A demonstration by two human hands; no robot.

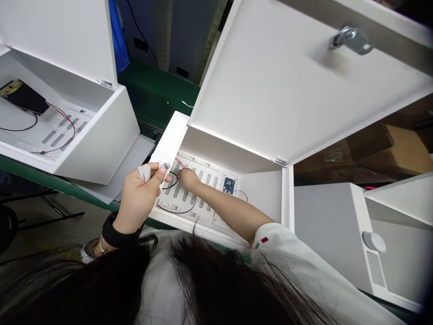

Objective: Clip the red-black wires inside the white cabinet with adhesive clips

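Over the left rim of the open white metal box (219, 246), my left hand (138, 196) is closed with thumb and finger together. It pinches small white strips (145, 173), one of which carries blue print. My right hand (188, 179) reaches into the box at its left end, fingers curled and turned away from me. Next to those fingers run a black cable (174, 183) and thin red wires (179, 162). Whatever the right fingertips grip is hidden. Further right on the box's slotted floor sits a blue circuit board (229, 185) with a thin wire.
The box's raised lid (270, 85) bears a metal lock (352, 40). To the left stands another open white box (98, 135) containing a black device (25, 97) and wires. A third white box (324, 230) stands at right, on the green table (158, 88); cardboard boxes (406, 153) lie behind it.
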